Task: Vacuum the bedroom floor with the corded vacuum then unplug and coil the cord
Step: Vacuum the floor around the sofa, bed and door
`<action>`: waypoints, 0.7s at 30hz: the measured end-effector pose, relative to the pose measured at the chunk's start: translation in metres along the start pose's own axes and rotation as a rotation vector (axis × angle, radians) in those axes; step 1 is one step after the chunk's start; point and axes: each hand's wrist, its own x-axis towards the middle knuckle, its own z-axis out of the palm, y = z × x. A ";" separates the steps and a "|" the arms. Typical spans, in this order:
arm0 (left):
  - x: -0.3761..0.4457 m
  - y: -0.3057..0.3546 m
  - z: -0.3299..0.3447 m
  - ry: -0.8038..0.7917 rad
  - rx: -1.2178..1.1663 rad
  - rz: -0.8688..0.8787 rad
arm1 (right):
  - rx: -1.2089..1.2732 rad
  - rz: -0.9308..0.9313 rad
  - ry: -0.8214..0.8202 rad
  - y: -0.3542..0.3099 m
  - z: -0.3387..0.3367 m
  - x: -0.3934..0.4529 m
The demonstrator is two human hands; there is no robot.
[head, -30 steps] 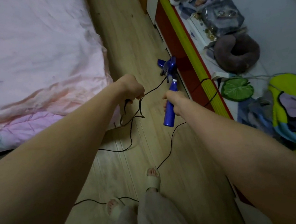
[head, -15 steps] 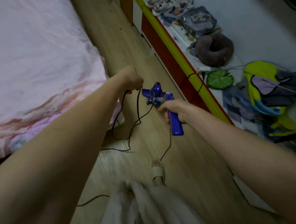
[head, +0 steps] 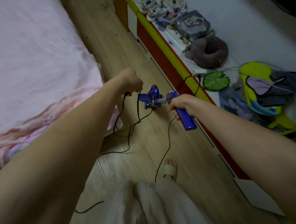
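Head view: right hand (head: 181,105) has a full grip round the blue vacuum (head: 163,102) handle, its body low over the wood floor (head: 187,163). Left hand (head: 131,81) pinches the black cord (head: 127,133), which loops down and trails past the sandal (head: 169,169). Bed (head: 25,71) on the left, cluttered shelf (head: 161,44) on the right.

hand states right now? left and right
Left hand: closed, pinching the black cord.
Right hand: closed around the blue vacuum handle.
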 end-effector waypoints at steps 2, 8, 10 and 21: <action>0.006 0.001 0.002 -0.006 0.009 -0.017 | -0.004 0.005 0.017 0.000 -0.002 0.013; 0.039 0.011 0.001 0.015 -0.028 -0.075 | 0.019 -0.043 0.024 -0.023 -0.015 0.063; 0.059 0.020 0.005 0.029 -0.053 -0.107 | 0.016 -0.058 0.022 -0.036 -0.026 0.088; 0.139 0.053 0.035 0.055 -0.174 -0.214 | -0.018 -0.110 0.003 -0.104 -0.074 0.192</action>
